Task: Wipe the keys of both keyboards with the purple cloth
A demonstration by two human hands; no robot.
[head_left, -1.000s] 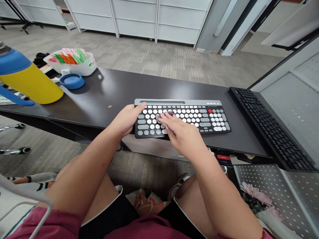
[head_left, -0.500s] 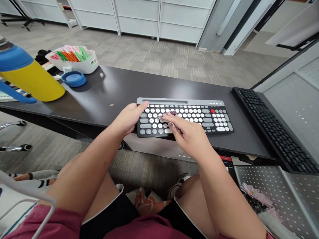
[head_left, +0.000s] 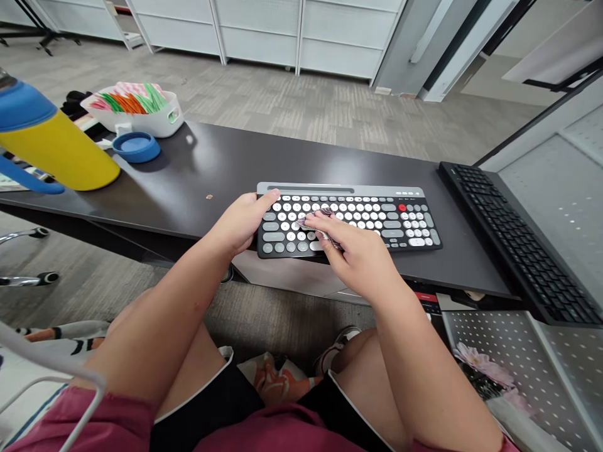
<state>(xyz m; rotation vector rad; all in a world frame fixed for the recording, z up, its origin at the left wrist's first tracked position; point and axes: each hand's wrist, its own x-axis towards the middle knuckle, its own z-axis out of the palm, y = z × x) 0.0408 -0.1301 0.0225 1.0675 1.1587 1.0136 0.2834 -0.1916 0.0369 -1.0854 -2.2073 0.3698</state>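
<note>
A grey and black keyboard with round white and grey keys and one red key lies at the desk's front edge, its near side overhanging slightly. Gripping its left end is my left hand, thumb on the top corner and fingers hidden beneath. My right hand presses a small patterned cloth onto the keys left of centre. Most of that cloth is covered by my fingers, which are bent together over it.
On the dark desk, a yellow and blue tumbler, a blue lid and a white basket of colourful sticks stand at left. A second, black keyboard lies along the right, beside a perforated grey panel.
Both hands and the keyboard keep almost the same places. The whole view has shifted very slightly; the cloth stays under my right fingers.
</note>
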